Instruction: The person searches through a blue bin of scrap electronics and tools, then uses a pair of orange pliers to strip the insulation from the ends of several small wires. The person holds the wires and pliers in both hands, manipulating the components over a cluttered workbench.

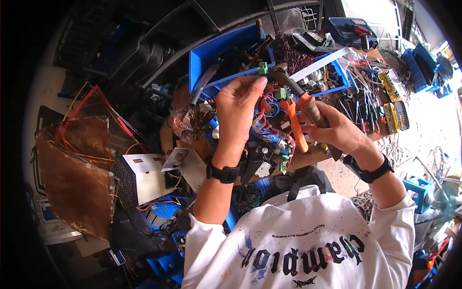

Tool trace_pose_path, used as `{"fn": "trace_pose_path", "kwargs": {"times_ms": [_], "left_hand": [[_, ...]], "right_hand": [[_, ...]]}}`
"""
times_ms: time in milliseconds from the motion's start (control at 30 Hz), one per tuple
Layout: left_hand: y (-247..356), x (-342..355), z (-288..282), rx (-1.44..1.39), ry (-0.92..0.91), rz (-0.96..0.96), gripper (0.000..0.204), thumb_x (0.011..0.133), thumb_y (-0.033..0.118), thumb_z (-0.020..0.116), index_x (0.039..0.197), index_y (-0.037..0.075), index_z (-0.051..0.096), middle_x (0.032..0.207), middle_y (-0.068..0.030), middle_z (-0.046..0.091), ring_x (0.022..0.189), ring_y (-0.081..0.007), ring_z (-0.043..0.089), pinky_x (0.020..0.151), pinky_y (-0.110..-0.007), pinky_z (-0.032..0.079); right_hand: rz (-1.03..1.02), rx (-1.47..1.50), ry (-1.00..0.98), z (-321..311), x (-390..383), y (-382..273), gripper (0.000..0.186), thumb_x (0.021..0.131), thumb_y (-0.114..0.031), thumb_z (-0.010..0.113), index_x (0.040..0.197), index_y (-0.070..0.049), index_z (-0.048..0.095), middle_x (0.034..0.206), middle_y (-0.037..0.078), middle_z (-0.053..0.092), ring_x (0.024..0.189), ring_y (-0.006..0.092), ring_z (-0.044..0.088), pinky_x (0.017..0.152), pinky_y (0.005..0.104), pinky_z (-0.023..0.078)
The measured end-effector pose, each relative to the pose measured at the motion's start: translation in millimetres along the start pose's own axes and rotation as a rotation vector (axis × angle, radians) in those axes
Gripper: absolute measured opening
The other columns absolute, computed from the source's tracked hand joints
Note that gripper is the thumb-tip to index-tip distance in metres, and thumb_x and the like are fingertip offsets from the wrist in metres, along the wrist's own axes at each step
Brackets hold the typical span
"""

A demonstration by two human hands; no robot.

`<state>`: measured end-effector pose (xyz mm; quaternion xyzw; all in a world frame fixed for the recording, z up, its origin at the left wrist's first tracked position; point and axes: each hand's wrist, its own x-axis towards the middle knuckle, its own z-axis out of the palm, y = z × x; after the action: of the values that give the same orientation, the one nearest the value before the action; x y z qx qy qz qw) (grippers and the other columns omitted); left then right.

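My left hand [238, 111] is closed, thumb and index finger pinching just under a small green terminal block [263, 68] above the bench. My right hand [337, 127] grips an orange-and-grey handled hand tool [313, 110], whose dark metal head [279, 72] is beside the green block; I cannot tell whether they touch. A second orange handle [296, 125] angles down near my right fingers. Below and between my hands lie red and blue wires [274, 127] with more green connectors [284, 164]. A bundle of copper wire [190, 123] lies left of my left hand.
Blue bins [202, 67] of parts stand at the back. Screwdrivers [370, 115] and yellow bit cases [391, 115] lie right. A white metal box [137, 178] and rust-brown panels [74, 173] are at left. The wooden bench edge [308, 156] runs below my hands.
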<state>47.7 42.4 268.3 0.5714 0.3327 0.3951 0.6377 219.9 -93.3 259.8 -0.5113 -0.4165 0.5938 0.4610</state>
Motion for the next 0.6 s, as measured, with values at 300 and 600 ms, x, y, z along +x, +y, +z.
{"fn": "trace_pose_path", "kwargs": {"times_ms": [300, 600], "left_hand": [[-2, -1, 6, 0.07, 0.065, 0.057, 0.014, 0.09, 0.012, 0.068, 0.096, -0.001, 0.068, 0.08, -0.0045, 0.069, 0.064, -0.0081, 0.062, 0.06, -0.02, 0.049], [-7, -1, 15, 0.09, 0.141, 0.16, 0.011, 0.086, 0.009, 0.073, 0.089, 0.0, 0.067, 0.074, -0.0024, 0.067, 0.06, -0.0056, 0.061, 0.053, -0.019, 0.049]], "right_hand": [[-0.102, -0.078, 0.02, 6, -5, -3, 0.037, 0.081, 0.0, 0.053, 0.118, -0.001, 0.055, 0.088, 0.001, 0.058, 0.078, 0.0083, 0.055, 0.072, 0.0251, 0.047], [-0.058, -0.209, 0.081, 4, -3, -2, 0.036, 0.079, -0.002, 0.054, 0.115, 0.001, 0.053, 0.086, 0.001, 0.056, 0.077, 0.0087, 0.054, 0.069, 0.0253, 0.047]]}}
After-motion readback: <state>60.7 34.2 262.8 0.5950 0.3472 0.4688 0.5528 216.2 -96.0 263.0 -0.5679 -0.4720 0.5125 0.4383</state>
